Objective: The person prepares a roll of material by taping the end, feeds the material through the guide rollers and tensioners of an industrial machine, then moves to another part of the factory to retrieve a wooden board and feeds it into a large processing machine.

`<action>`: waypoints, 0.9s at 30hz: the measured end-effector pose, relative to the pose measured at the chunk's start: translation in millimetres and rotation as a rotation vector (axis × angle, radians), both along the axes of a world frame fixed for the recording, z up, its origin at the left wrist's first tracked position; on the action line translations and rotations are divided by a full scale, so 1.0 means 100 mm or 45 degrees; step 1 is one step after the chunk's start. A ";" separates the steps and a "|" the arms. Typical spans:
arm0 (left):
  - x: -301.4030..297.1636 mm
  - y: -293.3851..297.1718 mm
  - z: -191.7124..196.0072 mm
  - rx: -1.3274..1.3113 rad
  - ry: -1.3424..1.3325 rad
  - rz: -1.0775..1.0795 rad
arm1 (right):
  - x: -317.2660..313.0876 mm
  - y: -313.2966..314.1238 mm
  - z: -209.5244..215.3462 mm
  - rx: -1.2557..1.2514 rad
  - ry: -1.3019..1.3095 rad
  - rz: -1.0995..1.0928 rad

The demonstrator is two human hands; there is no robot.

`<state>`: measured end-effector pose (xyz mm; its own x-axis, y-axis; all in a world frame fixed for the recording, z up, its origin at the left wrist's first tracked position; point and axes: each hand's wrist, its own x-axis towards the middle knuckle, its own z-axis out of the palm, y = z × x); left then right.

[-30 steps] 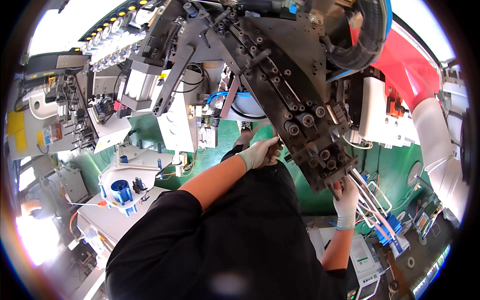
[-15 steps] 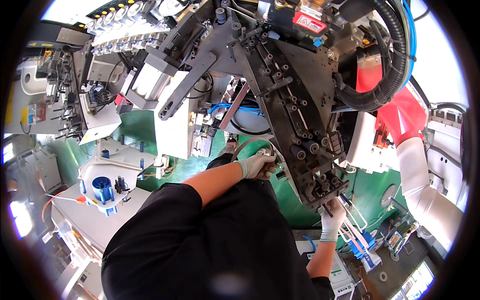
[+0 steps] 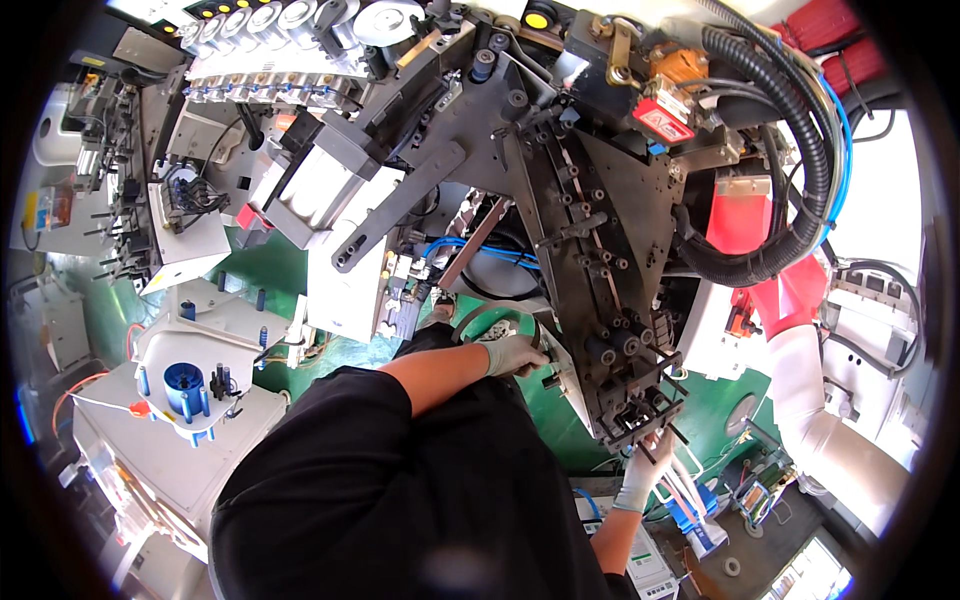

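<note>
My left hand (image 3: 513, 356), in a pale glove, is closed at the left side of the dark machine arm (image 3: 585, 285). A thin, flat grey strip (image 3: 472, 312) bends in a loop and runs to its fingers. My right hand (image 3: 645, 468), also gloved, reaches up to the near end of the arm. Its fingers are bent against the black end block (image 3: 640, 408), among thin dark rods. What they grip there is partly hidden. Rollers (image 3: 622, 342) sit on the arm just above that block.
A thick black corrugated hose (image 3: 810, 190) curves at the upper right, beside a red duct piece (image 3: 740, 215) and a pale flexible duct (image 3: 840, 450). A grey bar (image 3: 398, 205) juts out on the left. A blue cup-shaped holder (image 3: 184, 388) stands on a white table at left.
The view has shifted, so the machine sits slightly lower in the picture. Both hands stay near the same places on the machine, the left still by the strip and the right at the end block.
</note>
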<state>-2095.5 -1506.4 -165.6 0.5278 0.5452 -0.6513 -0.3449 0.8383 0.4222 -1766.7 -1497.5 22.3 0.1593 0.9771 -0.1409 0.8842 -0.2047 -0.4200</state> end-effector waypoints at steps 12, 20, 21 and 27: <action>-0.45 0.03 0.05 0.191 0.342 -0.147 | -0.57 0.35 0.63 0.314 0.039 -0.087; -0.56 -0.12 0.03 0.286 0.409 -0.079 | -0.55 0.38 0.76 0.314 -0.033 0.155; -0.56 -0.15 0.08 0.312 0.448 -0.081 | -0.47 0.42 0.76 0.379 -0.092 0.265; -0.72 -0.30 0.82 0.404 0.733 -0.240 | -0.14 0.63 0.77 0.552 0.514 0.030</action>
